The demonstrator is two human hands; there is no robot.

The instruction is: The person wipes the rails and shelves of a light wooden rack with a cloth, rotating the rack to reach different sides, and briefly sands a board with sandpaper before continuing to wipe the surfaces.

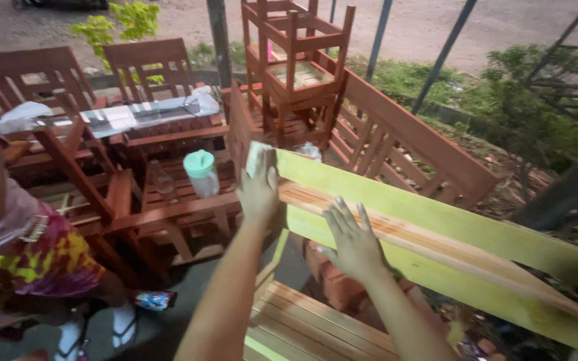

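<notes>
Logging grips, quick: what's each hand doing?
Left hand: closed on a pale cloth, at the bench.
Right hand: open, flat on the bench.

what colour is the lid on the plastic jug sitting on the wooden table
Mint green, on a clear jug; the head view shows it beside the left hand.

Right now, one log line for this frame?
left hand: holds pale pad on green-edged bench back | right hand: flat, fingers spread on slats | nearby: teal-lidded jug, stacked chairs

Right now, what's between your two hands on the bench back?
In the head view, only bench back: the reddish slatted strip between its yellow-green boards. The left hand presses a pale pad; the right hand lies flat.
</notes>
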